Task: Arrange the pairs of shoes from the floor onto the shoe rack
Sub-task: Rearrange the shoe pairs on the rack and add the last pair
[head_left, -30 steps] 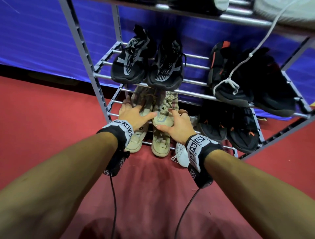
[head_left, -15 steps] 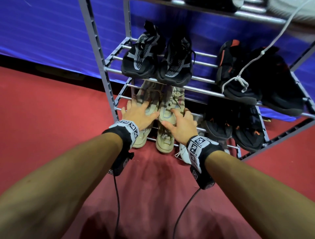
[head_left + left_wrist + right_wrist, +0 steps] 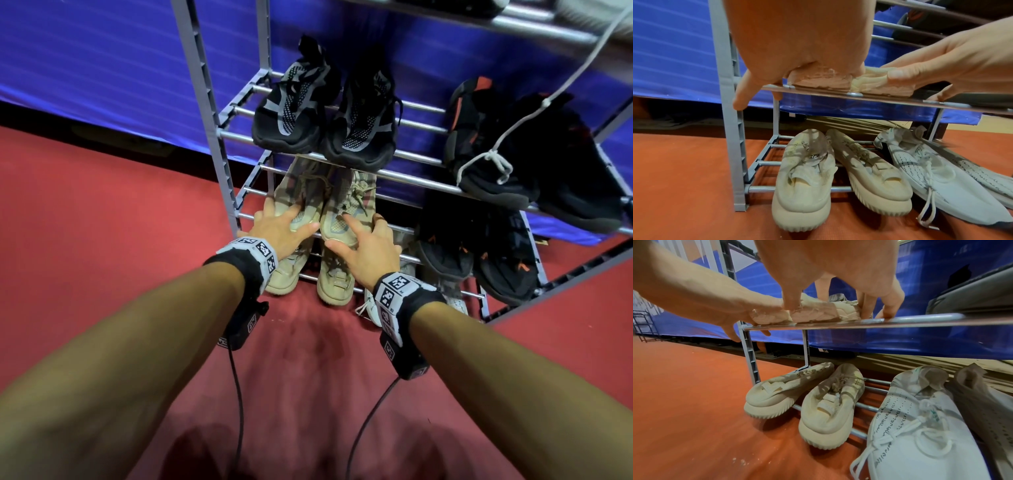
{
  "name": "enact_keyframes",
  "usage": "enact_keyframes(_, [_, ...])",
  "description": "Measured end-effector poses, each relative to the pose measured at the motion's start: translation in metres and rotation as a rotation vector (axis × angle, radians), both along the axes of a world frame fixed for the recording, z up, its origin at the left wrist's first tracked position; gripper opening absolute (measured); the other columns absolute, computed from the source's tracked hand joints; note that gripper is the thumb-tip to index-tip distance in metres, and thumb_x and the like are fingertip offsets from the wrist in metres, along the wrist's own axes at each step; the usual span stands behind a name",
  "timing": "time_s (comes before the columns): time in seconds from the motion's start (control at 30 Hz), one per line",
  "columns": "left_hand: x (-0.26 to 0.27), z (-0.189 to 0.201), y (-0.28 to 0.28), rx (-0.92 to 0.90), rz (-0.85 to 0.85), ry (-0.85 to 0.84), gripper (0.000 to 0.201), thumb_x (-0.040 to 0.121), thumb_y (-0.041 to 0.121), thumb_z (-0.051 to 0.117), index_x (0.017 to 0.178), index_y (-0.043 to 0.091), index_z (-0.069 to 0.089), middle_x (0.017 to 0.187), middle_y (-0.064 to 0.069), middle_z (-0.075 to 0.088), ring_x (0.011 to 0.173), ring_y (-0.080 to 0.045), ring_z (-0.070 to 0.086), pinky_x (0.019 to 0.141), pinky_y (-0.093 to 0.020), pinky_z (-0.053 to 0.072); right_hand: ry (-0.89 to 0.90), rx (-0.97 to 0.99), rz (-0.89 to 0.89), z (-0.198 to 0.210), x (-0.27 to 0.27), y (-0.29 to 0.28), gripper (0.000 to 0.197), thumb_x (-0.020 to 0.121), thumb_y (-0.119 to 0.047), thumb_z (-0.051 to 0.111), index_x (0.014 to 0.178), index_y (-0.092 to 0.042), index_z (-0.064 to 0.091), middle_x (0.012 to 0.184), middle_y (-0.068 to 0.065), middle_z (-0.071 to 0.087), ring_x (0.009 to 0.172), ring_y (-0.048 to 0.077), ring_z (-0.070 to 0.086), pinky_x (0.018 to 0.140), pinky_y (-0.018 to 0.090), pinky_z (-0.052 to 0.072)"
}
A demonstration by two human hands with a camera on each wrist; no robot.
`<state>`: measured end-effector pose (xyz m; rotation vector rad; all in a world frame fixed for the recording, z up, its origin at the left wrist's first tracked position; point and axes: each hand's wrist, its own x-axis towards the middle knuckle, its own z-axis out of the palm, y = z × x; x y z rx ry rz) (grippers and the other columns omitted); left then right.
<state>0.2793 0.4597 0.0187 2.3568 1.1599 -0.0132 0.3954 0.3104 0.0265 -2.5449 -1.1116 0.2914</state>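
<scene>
**A:** Pushing that tan laced pair (image 3: 329,205) deeper along the second shelf from the bottom, are you? Your left hand (image 3: 281,233) lies flat over the toe of the left shoe and your right hand (image 3: 368,250) over the toe of the right one, fingers spread and fairly straight. Neither hand wraps or pinches anything; they press from above.

**B:** Why flat palms and not a proper hold?

**A:** Likely because the soles already sit on the bars, so you only need to slide and square them. In the wrist views the toes stand at the front bar of the shoe rack (image 3: 219,178), side by side and touching.

**B:** And below?

**A:** A cream slip-on pair (image 3: 838,177) lies on the lowest shelf with its toes hanging over the front bar above the red floor (image 3: 102,240). A white knit pair (image 3: 920,426) sits just beside it to the right.

**B:** The rest?

**A:** A black-and-grey pair (image 3: 325,116) rests on the shelf above your hands, and black shoes with orange marks (image 3: 479,253) fill the right side. I judge the arranging nearly finished.
</scene>
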Motion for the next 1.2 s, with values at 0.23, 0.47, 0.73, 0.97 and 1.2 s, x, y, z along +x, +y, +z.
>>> enact_keyframes(0.23, [0.002, 0.014, -0.001, -0.025, -0.015, 0.059, 0.076, 0.087, 0.075, 0.038, 0.152, 0.038, 0.024, 0.161, -0.014, 0.0, 0.143, -0.045, 0.015, 0.116, -0.054, 0.019, 0.053, -0.059, 0.033, 0.009, 0.003, -0.001, 0.07, 0.085, -0.071, 0.05, 0.147, -0.044, 0.032, 0.153, 0.018, 0.02, 0.142, 0.034, 0.021, 0.112, 0.054, 0.026])
enact_keyframes(0.47, [-0.018, 0.001, -0.028, 0.077, 0.082, -0.075, 0.088, 0.082, 0.063, 0.062, 0.152, 0.042, 0.012, 0.161, -0.006, -0.017, 0.149, -0.03, -0.003, 0.111, -0.061, 0.025, 0.034, 0.011, 0.061, 0.007, 0.002, -0.019, 0.07, 0.09, -0.052, 0.057, 0.151, -0.029, 0.029, 0.155, 0.015, 0.022, 0.143, 0.034, 0.02, 0.115, 0.048, 0.025])
enact_keyframes(0.73, [-0.031, -0.043, -0.071, -0.048, 0.25, -0.06, 0.098, 0.079, 0.055, 0.07, 0.154, 0.03, 0.011, 0.162, -0.009, -0.01, 0.147, -0.033, 0.003, 0.111, -0.06, 0.022, -0.029, 0.163, 0.137, -0.036, -0.015, -0.069, 0.044, 0.088, -0.027, 0.059, 0.132, -0.024, 0.055, 0.129, 0.0, 0.045, 0.126, 0.02, 0.038, 0.104, 0.042, 0.034])
enact_keyframes(0.97, [-0.007, -0.069, -0.105, 0.039, -0.044, 0.061, 0.08, 0.081, 0.064, 0.06, 0.149, 0.039, 0.024, 0.162, -0.006, 0.003, 0.147, -0.03, 0.007, 0.115, -0.052, 0.022, 0.075, -0.005, 0.0, -0.066, 0.006, -0.116, 0.05, 0.089, -0.027, 0.059, 0.138, -0.022, 0.048, 0.139, 0.002, 0.039, 0.133, 0.024, 0.032, 0.107, 0.047, 0.033])
enact_keyframes(1.2, [0.043, -0.092, -0.151, 0.016, -0.262, 0.083, 0.084, 0.081, 0.064, 0.06, 0.151, 0.036, 0.023, 0.16, -0.01, 0.013, 0.145, -0.032, 0.015, 0.118, -0.047, 0.02, 0.12, -0.184, -0.246, -0.092, 0.045, -0.167, 0.07, 0.086, -0.04, 0.062, 0.148, -0.026, 0.03, 0.155, 0.013, 0.017, 0.144, 0.032, 0.014, 0.112, 0.053, 0.022])
